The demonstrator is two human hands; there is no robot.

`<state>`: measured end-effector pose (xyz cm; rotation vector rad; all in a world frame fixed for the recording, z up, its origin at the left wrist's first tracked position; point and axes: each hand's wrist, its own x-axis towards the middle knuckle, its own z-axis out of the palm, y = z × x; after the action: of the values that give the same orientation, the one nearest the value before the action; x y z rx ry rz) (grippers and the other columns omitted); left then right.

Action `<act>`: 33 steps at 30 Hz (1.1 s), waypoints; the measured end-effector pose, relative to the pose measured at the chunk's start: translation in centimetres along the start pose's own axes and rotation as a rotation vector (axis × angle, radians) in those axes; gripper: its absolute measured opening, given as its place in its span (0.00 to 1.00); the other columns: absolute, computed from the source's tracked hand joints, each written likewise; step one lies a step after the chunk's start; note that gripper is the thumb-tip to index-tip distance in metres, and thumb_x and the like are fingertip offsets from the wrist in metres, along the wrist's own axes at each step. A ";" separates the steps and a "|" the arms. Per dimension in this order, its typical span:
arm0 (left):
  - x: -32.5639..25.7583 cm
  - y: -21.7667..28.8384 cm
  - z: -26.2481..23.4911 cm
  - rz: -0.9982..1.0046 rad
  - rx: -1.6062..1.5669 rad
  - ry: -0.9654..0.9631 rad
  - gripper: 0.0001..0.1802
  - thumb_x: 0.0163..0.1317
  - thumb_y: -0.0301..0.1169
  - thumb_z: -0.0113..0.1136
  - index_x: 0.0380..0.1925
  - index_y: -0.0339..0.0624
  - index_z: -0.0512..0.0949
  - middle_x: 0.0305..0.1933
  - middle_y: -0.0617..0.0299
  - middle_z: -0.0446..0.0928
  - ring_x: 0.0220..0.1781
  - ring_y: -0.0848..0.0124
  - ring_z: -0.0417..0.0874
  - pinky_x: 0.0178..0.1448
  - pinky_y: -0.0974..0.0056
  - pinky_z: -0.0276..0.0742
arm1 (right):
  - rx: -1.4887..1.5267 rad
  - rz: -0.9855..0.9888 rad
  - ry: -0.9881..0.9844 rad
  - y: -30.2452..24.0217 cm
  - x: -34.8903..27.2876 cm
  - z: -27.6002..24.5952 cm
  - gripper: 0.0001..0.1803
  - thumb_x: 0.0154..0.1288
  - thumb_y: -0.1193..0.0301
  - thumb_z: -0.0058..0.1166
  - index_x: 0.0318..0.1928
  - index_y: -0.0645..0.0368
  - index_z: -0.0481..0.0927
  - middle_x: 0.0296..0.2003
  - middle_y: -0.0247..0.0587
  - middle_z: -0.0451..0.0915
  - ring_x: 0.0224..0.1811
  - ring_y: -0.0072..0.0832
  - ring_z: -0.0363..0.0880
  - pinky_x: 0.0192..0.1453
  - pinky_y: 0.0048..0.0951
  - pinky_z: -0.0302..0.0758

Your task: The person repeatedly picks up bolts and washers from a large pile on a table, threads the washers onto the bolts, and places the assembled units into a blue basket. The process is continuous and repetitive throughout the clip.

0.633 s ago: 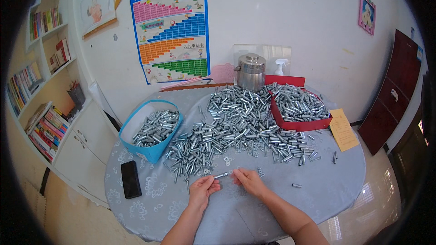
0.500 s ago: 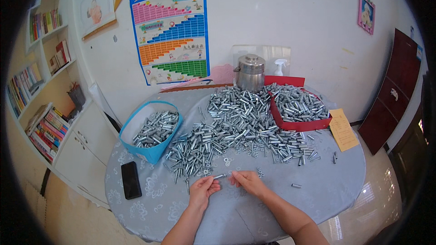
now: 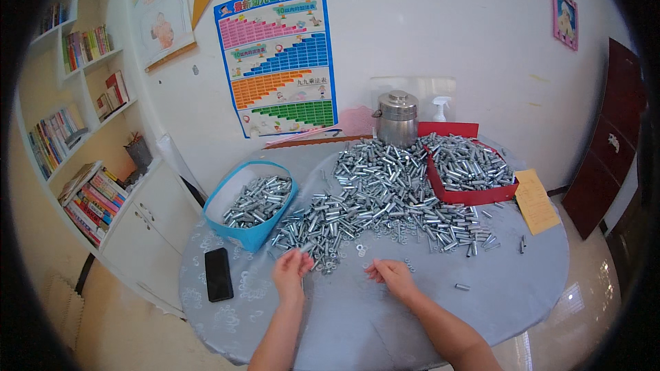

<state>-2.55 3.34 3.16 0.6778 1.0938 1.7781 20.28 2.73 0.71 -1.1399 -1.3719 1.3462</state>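
Hands meet the near edge of a wide heap of small metal sleeves [image 3: 385,192] on our round table [image 3: 522,282]: our left hand [image 3: 291,271] curls its fingers into the pile's fringe, seemingly pinching one piece, though we cannot tell for sure; our right hand [image 3: 390,276] rests half-closed by loose washers [image 3: 360,251], its grip hidden. A blue bin [image 3: 249,196] to the left and a red tray [image 3: 467,172] to the right both sit within easy reach of the heap. A black phone [image 3: 218,273] lies aside, clear of the parts.
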 end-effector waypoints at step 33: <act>0.4 -1.0 -0.2 0.731 1.415 -0.260 0.05 0.37 0.25 0.58 0.13 0.36 0.72 0.20 0.51 0.72 0.28 0.54 0.72 0.31 0.53 0.68 | -0.172 -0.032 0.076 -0.2 0.4 -1.3 0.18 0.64 0.60 0.44 0.37 0.63 0.80 0.28 0.36 0.78 0.30 0.18 0.73 0.35 0.19 0.71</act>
<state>-2.48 3.85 2.22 2.2865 2.0044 1.0829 21.51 3.40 0.95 -1.2647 -1.4663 1.1681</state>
